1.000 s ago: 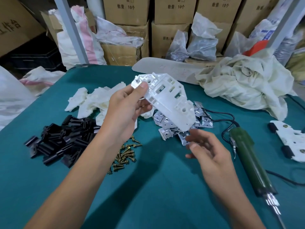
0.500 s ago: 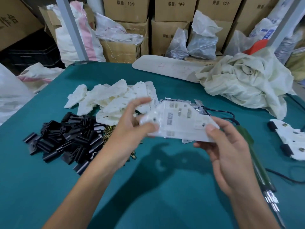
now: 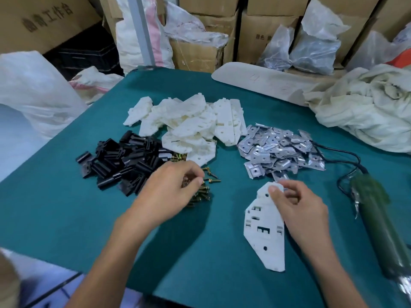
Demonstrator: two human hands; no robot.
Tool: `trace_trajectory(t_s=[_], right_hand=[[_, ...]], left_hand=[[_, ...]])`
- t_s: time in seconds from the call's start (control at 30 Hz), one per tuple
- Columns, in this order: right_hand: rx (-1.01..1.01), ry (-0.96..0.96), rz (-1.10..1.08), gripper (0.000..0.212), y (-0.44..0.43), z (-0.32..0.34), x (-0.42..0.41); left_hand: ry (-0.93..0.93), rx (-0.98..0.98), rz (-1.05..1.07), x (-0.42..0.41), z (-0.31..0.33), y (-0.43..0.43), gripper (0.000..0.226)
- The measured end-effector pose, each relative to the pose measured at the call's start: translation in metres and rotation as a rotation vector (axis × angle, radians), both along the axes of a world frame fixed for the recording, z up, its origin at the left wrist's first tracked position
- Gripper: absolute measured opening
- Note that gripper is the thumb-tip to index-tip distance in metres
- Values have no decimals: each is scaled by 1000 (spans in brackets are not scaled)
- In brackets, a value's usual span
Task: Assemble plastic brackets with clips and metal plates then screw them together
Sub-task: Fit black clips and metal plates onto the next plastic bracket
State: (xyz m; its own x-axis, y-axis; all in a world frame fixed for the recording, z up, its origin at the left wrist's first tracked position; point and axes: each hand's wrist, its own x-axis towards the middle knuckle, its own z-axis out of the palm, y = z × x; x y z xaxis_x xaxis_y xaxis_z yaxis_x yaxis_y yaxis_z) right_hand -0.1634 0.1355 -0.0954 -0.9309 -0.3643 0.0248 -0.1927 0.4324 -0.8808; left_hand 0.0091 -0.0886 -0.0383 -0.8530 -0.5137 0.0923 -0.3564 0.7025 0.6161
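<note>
Right hand (image 3: 298, 210): curled round the far end of a white bracket (image 3: 264, 236), with the thumb pressed on its top face and the fingers tucked behind it.
Bracket: placed lengthwise at the near right of the table (image 3: 66, 207), its pointed tip toward the near edge.
Left hand (image 3: 169, 192): lowered onto the screws (image 3: 203, 194) with the fingers bent into the heap. Whether a screw is pinched cannot be told.
Screws: brass-coloured and partly hidden under the left hand.
Screwdriver (image 3: 378, 230): dark green and blurred, laid along the right edge. A black cable (image 3: 347, 156) is looped from its far end toward the plates (image 3: 280, 150).
Clips (image 3: 124, 161): black, piled left of centre, touching the screws.
Plates: silvery, heaped just beyond the bracket.
Bracket pile (image 3: 191, 125): white, stacked beyond the clips, just left of the plates.
Panel (image 3: 262, 83): long and pale, laid at the far edge. Faint handwriting is seen on it but cannot be read.
Cloth (image 3: 367, 112): cream, bunched at the far right, lapped over the panel's end.
Writing: "工作台" is printed on the far-left carton (image 3: 47, 17). "颜色" is printed on a box (image 3: 262, 38) behind the panel.
Surface: the table is covered in teal.
Room: more cardboard is stacked behind, with clear bags (image 3: 311, 47), a woven sack (image 3: 153, 41) and a grey post (image 3: 140, 30) in front.
</note>
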Motion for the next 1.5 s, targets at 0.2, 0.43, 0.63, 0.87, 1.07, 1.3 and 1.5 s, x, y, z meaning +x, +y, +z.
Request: trace_trajectory(t_s=[0.2, 0.43, 0.63, 0.87, 1.07, 1.3, 1.5], right_hand=[[79, 145, 36, 21, 1, 3, 3], [-30, 168, 119, 19, -4, 19, 14], [-234, 56, 307, 23, -17, 36, 31], [-63, 84, 487, 25, -23, 41, 38], [179, 267, 764, 24, -74, 51, 42], [447, 460, 823, 37, -166, 42, 52], [350, 460, 746, 21, -164, 47, 49]], left_hand=[[-326, -274, 292, 8, -19, -46, 38], [-215, -372, 261, 6, -11, -44, 9], [215, 35, 137, -11, 15, 6, 11], [62, -227, 276, 1, -3, -8, 23], [-133, -166, 439, 39, -9, -57, 33], [-70, -55, 398, 40, -12, -65, 27], [-70, -2, 421, 41, -10, -70, 17]])
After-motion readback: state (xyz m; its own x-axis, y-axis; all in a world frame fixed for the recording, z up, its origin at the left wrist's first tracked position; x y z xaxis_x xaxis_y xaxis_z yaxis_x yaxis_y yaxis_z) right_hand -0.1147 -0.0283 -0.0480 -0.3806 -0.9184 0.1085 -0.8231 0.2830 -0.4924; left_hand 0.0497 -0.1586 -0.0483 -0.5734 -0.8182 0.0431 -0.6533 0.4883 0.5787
